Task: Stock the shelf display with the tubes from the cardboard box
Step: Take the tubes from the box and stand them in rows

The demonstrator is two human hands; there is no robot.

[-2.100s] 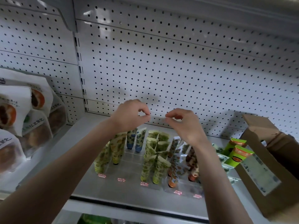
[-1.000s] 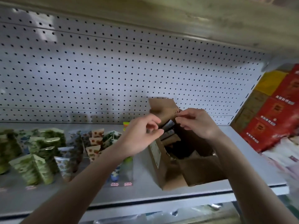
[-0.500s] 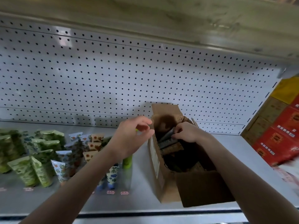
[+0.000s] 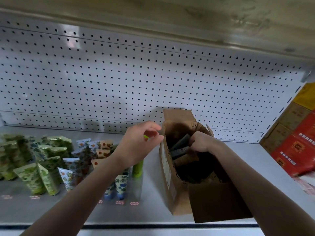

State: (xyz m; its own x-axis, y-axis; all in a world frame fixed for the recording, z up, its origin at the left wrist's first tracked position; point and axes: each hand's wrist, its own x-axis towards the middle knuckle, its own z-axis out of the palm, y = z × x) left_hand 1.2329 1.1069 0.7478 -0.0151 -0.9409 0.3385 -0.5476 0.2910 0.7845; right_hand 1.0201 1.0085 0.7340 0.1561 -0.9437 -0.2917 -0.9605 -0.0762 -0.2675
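An open cardboard box (image 4: pixel 166 167) stands on the grey shelf (image 4: pixel 151 188), right of centre. Dark tubes (image 4: pixel 179 144) lie stacked inside it, in shadow. My right hand (image 4: pixel 202 142) reaches down into the box, and its fingers curl round the ends of those tubes. My left hand (image 4: pixel 141 143) hovers at the top corner of the box's left wall with fingers loosely curled and nothing in them. I cannot tell whether it touches the cardboard. Several green and patterned tubes (image 4: pixel 51 160) stand in rows on the left of the shelf.
A white pegboard (image 4: pixel 119 86) backs the shelf, and the underside of an upper shelf (image 4: pixel 170 17) hangs close overhead. Red and yellow cartons (image 4: pixel 300 147) are stacked at the far right. Small price tags (image 4: pixel 120 202) line the shelf front.
My view swung right from the tube rows to the box. Both hands moved to it, and my right hand went down inside and closed on the tubes. My left hand stayed at the box's left edge.
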